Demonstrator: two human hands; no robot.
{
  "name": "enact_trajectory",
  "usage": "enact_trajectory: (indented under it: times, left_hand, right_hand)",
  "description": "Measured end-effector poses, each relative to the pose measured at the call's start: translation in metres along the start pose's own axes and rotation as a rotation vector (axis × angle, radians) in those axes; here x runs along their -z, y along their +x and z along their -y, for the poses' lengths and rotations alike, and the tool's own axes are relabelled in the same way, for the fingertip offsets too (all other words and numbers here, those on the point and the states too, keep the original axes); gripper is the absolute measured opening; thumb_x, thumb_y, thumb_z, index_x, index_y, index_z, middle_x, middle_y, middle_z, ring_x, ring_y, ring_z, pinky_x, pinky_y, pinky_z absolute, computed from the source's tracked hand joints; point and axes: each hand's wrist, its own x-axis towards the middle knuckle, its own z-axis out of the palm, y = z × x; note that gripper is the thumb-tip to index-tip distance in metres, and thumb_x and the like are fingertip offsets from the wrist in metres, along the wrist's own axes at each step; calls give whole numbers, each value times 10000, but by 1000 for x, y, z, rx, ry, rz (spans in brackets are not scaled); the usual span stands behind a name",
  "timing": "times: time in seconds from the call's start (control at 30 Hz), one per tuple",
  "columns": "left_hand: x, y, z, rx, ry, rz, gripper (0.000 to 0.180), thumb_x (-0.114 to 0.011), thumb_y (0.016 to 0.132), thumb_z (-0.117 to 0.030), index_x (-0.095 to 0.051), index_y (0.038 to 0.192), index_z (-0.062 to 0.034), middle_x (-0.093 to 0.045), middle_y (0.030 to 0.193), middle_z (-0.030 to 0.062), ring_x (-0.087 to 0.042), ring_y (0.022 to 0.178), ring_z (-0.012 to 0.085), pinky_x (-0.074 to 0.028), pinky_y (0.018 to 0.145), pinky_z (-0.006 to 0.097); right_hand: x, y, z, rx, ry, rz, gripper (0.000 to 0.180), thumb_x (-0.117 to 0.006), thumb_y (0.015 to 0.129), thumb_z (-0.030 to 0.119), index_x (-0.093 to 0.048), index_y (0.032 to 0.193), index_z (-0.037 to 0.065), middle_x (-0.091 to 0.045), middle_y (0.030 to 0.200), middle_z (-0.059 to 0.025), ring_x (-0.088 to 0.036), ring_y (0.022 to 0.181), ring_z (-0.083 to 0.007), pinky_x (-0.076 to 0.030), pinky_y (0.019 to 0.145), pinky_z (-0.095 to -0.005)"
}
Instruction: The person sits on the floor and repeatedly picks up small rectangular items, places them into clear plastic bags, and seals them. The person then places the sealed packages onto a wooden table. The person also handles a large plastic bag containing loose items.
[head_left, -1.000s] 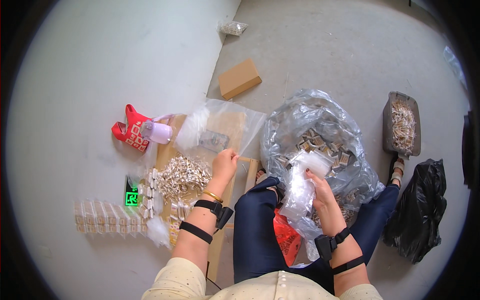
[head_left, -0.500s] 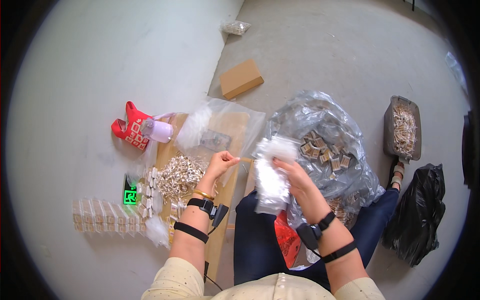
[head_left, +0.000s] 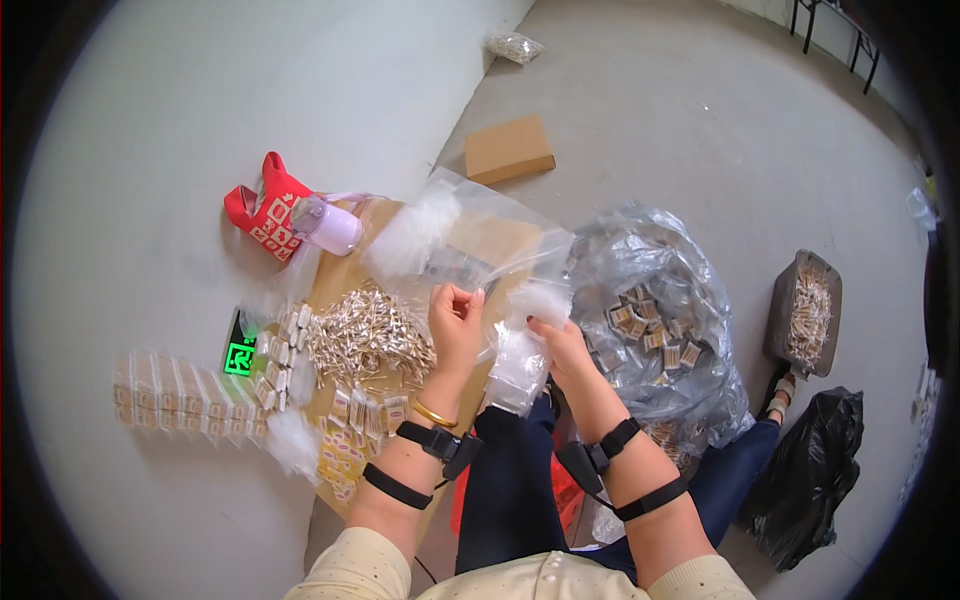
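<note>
beside the table (head_left: pixel 340 277), bags (head_left: pixel 519 362) slant lengthwise forward-right.

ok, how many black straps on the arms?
4. Left forearm: strap near wrist, strap nearer elbow. Right forearm: strap near wrist, strap nearer elbow. None looks hidden.

Plastic bags (head_left: pixel 518 372): clear, whitish sheen. Cotton swabs (head_left: pixel 368 335): white tips, tan sticks. Tote bag (head_left: pixel 275 215): red, white block print. Bottle (head_left: pixel 337 231): lilac. Desk (head_left: pixel 336 274): light brown. Shirt (head_left: pixel 525 582): cream, dark specks. Trousers (head_left: pixel 515 490): navy.
</note>
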Motion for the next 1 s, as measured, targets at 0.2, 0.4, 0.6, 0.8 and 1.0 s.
enact_trajectory:
  times: [0.2, 0.4, 0.6, 0.8, 1.0]
  left_hand:
    - [17, -11, -30, -240, 307, -34, 184, -709, 782, -110, -530, 767, -70, -536, 846, 72, -593, 713, 294, -472, 587, 394]
    - [29, -5, -41, -446, 311, -44, 173, -729, 761, -102, -559, 746, -69, -531, 807, 53, -545, 573, 227, -450, 516, 335]
    - [47, 11, -30, -382, 266, -97, 172, -761, 739, -68, -589, 732, -72, -545, 795, 36, -574, 590, 177, -463, 514, 296]
    - [45, 11, -36, -387, 170, -30, 180, -770, 735, -65, -590, 734, -74, -546, 800, 34, -580, 610, 182, -479, 535, 296]
    - [41, 5, -35, -385, 156, 4, 176, -763, 738, -80, -587, 748, -78, -540, 805, 35, -591, 648, 224, -480, 546, 327]
  right_hand:
    - [-48, 29, 45, -125, -618, 70, 286, -668, 825, 123, -653, 1083, 1, -678, 965, -107, -656, 832, -218, -522, 684, -350]
    - [-81, 124, 12, 95, -76, 5, 133, -636, 880, 102, -658, 988, 27, -644, 886, -62, -635, 767, -186, -513, 593, -305]
    - [-118, 151, 8, -116, -408, -139, 365, -733, 853, 314, -579, 1061, 56, -596, 939, -66, -549, 770, -174, -491, 658, -308]
    - [-47, 179, 4, 321, -1056, 130, 547, -716, 826, 437, -612, 1093, -29, -627, 1039, -168, -640, 892, -242, -526, 725, -432]
    - [-103, 149, 2, 35, -531, 83, 556, -709, 854, 336, -497, 1242, -2, -599, 1094, -146, -614, 925, -233, -513, 729, -401]
